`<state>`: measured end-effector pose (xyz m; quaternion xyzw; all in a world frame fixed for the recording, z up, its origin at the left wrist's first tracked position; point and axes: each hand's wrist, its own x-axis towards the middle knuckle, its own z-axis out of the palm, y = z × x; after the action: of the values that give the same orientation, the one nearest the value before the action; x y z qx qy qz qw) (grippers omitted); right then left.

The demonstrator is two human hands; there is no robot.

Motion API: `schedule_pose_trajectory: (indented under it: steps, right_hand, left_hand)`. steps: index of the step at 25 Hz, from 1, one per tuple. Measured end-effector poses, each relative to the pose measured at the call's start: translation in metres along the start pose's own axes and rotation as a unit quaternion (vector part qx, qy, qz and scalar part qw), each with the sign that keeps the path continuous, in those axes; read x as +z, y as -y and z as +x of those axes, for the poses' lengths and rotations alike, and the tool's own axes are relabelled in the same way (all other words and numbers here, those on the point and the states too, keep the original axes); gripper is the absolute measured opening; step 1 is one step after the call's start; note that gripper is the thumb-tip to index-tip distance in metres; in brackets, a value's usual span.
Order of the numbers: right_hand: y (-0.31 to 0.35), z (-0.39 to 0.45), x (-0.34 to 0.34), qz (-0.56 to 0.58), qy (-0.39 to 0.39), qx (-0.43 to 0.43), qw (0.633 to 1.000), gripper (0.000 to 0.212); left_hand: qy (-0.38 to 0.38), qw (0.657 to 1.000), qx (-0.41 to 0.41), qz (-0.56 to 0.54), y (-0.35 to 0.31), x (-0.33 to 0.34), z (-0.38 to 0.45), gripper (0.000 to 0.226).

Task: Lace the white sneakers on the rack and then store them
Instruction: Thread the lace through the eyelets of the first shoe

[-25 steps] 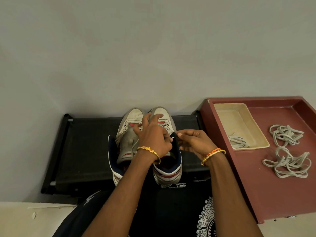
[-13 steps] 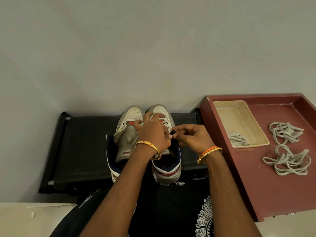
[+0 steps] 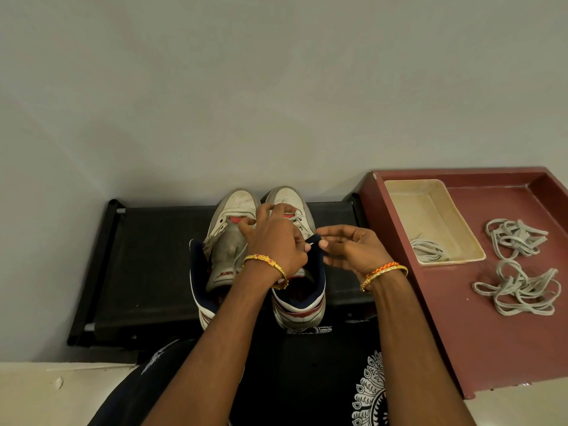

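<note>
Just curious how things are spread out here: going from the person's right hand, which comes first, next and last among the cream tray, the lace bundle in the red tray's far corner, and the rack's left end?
From the right hand:
1. Cream tray, right.
2. Lace bundle, farther right.
3. Rack's left end, far left.

Dim, warm indoor light; soft shadows, sharp focus, wide-angle bending at edges.

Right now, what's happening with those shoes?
A person is lacing a pair of white sneakers on a black rack. The left hand rests on the right-hand shoe, while the right hand pinches a lace end at its collar. Spare laces lie in a red tray, some in a cream dish.
</note>
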<state>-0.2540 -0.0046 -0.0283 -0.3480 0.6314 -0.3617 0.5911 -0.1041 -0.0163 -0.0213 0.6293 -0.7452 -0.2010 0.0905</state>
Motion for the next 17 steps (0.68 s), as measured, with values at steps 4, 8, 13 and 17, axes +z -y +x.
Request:
schedule_pose_trajectory:
  steps: [4, 8, 13, 17]
  right_hand:
    - [0.000, 0.001, -0.002, 0.002, 0.011, 0.007, 1.000, 0.016]
    - [0.000, 0.002, -0.003, -0.009, 0.018, 0.003, 1.000, 0.014]
    - [-0.003, 0.006, -0.003, 0.048, 0.055, 0.020, 0.997, 0.016]
    - [-0.005, 0.013, -0.003, 0.112, 0.085, 0.056, 0.989, 0.023]
  left_hand:
    - [0.004, 1.000, 0.003, 0.013, 0.001, 0.002, 0.001, 0.009]
    - [-0.010, 1.000, -0.001, 0.021, 0.001, 0.006, 0.002, 0.011]
    - [-0.009, 1.000, -0.010, -0.022, 0.004, 0.008, 0.004, 0.012]
    - [0.004, 1.000, -0.010, -0.023, 0.007, 0.011, 0.009, 0.019]
